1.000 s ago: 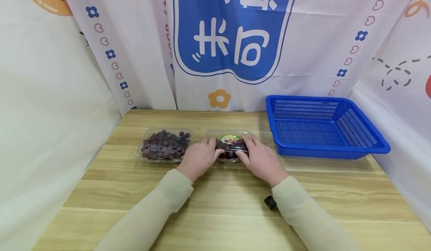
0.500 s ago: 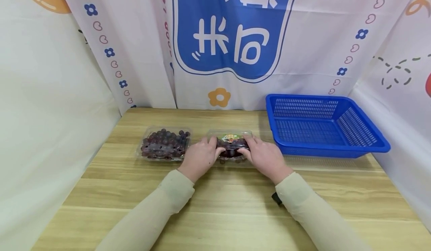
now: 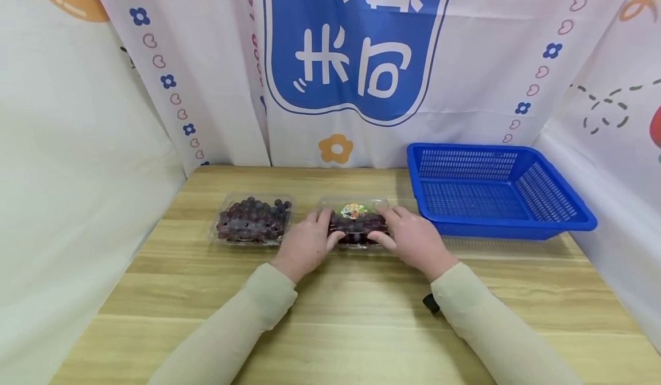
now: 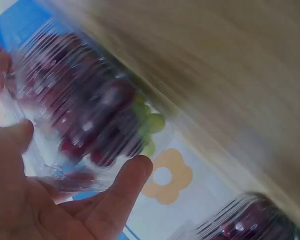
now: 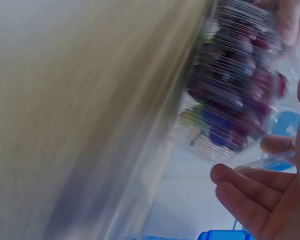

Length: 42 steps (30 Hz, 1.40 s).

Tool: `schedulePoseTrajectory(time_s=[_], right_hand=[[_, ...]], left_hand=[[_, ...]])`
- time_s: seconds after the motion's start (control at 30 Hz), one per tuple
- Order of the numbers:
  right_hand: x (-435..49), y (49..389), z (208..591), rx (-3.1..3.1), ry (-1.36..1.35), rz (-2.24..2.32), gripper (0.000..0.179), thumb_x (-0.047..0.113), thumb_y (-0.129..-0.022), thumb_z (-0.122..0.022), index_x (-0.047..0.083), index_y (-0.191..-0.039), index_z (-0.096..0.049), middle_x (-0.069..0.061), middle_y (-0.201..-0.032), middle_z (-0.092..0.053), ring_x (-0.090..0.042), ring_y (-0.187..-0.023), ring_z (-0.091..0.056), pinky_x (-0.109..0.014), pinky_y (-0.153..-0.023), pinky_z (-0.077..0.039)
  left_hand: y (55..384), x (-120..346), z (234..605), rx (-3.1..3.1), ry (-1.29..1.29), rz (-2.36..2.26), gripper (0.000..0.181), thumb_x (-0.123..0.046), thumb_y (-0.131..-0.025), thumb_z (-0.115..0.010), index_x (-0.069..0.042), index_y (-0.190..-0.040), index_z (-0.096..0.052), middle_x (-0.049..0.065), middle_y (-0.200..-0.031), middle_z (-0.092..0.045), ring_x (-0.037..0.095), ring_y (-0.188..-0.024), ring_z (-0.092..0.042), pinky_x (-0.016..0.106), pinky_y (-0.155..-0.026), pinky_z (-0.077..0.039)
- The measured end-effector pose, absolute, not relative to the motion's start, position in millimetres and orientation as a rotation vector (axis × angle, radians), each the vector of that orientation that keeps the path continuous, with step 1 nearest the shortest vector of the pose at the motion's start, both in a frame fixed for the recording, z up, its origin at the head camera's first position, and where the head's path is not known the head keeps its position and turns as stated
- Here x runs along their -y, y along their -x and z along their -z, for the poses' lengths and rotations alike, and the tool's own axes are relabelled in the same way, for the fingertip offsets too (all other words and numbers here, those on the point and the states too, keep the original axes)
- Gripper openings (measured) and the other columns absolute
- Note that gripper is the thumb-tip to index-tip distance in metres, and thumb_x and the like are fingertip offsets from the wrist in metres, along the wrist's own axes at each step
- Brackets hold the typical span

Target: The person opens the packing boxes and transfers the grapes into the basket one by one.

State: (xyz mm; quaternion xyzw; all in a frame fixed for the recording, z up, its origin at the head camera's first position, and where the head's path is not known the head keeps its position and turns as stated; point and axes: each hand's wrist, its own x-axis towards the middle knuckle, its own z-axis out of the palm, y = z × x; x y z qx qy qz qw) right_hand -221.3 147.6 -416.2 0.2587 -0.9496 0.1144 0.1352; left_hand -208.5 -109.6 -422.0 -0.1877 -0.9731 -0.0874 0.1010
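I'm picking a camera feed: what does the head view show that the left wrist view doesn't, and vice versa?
Only head: cream sleeves and a small black object by the right one.
Only left wrist: green round shapes, perhaps grapes, near one end of the held grape box.
Both: that box, the other grape box, left hand, orange flower and wooden table.

Right hand (image 3: 417, 241) shifted slightly rightward (nearer blue basket (image 3: 503, 230)).

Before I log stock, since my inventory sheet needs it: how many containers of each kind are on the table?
Clear plastic grape boxes: 2
Blue basket: 1
Total: 3
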Motion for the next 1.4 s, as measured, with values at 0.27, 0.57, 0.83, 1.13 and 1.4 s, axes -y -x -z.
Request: schedulePoseTrajectory(time_s=[0.27, 0.57, 0.83, 1.13, 1.4], right_hand=[[-152.6, 220.2, 406.5, 2.819, -0.665, -0.691, 0.077, 0.058, -0.097, -0.060, 0.013, -0.155, -0.040, -0.012, -0.151, -0.045, -0.035, -0.121, -0.058, -0.056, -0.101, -0.050], [-153.6, 223.8, 398.9, 2.686, -0.582, -1.090, 0.060, 0.042, -0.103, -0.057, 0.017, -0.155, -0.038, -0.009, -0.149, -0.041, -0.029, -0.121, -0.057, -0.047, -0.099, -0.053], [-154.2, 230.6, 383.7, 2.564, -0.541, -1.241, 0.066, 0.021, -0.101, -0.061, 0.022, -0.159, -0.030, -0.015, -0.150, -0.038, -0.032, -0.125, -0.054, -0.051, -0.100, -0.052], [-145.7, 231.6, 377.6, 2.657, -0.645, -1.084, 0.059, 0.023, -0.100, -0.059, 0.015, -0.155, -0.039, -0.009, -0.143, -0.048, -0.026, -0.126, -0.051, -0.050, -0.101, -0.050], [-116.5, 238.0, 374.7, 2.846, -0.897, -0.809, 0.053, 0.027, -0.101, -0.061, 0.012, -0.149, -0.048, -0.006, -0.142, -0.054, -0.026, -0.124, -0.056, -0.046, -0.102, -0.050]], left_hand=[[208.0, 119.4, 416.5, 3.016, 0.373, 0.860, 0.075, -0.040, -0.100, -0.060, -0.021, -0.162, -0.023, 0.012, -0.160, -0.031, 0.027, -0.081, -0.066, 0.054, -0.089, -0.056], [216.2, 122.2, 410.3, 2.958, 0.167, 1.439, 0.070, -0.028, -0.107, -0.050, -0.017, -0.164, -0.010, 0.013, -0.161, -0.032, 0.034, -0.143, -0.037, 0.059, -0.115, -0.034], [226.7, 120.2, 415.0, 3.033, 0.187, 1.402, 0.063, -0.021, -0.109, -0.042, -0.004, -0.162, -0.012, 0.020, -0.155, -0.039, 0.036, -0.141, -0.039, 0.056, -0.115, -0.035], [237.5, 117.1, 420.7, 2.902, -0.009, 1.892, 0.067, -0.015, -0.109, -0.043, -0.015, -0.164, -0.006, 0.024, -0.159, -0.030, 0.036, -0.077, -0.066, 0.047, -0.072, -0.059], [239.9, 118.2, 433.4, 2.602, -0.141, 2.295, 0.065, -0.008, -0.106, -0.045, -0.013, -0.164, -0.015, 0.024, -0.154, -0.033, 0.021, -0.072, -0.060, 0.039, -0.076, -0.062]])
